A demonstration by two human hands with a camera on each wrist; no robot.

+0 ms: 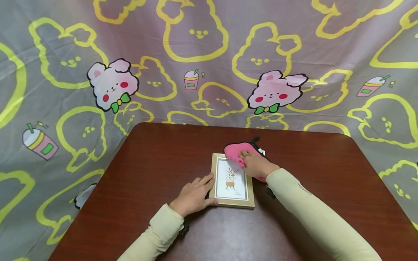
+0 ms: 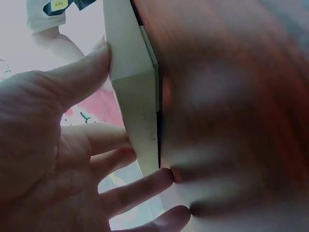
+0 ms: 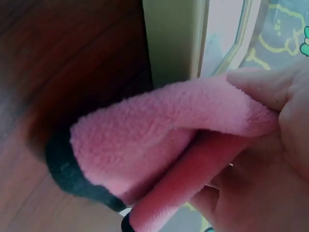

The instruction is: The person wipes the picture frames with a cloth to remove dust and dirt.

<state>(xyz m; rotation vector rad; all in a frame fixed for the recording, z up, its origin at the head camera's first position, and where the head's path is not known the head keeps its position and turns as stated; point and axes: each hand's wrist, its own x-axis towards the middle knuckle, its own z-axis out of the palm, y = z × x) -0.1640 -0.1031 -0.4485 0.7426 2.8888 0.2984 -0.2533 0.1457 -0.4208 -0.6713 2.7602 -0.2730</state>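
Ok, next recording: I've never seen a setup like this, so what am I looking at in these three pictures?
There's no machine here: a person is working barehanded. The wide picture is taken from the person's head, looking forward and down; the other two are taken from the left and right wrists. On the brown table lies a picture frame. The left hand touches its left edge, while the right hand grips a pink cloth with dark trim, partly over the frame.

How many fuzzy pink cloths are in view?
1: the fuzzy pink cloth with black edging, held in the person's right hand across the upper right corner of the tan, rectangular picture frame. Another underneath could be hidden.
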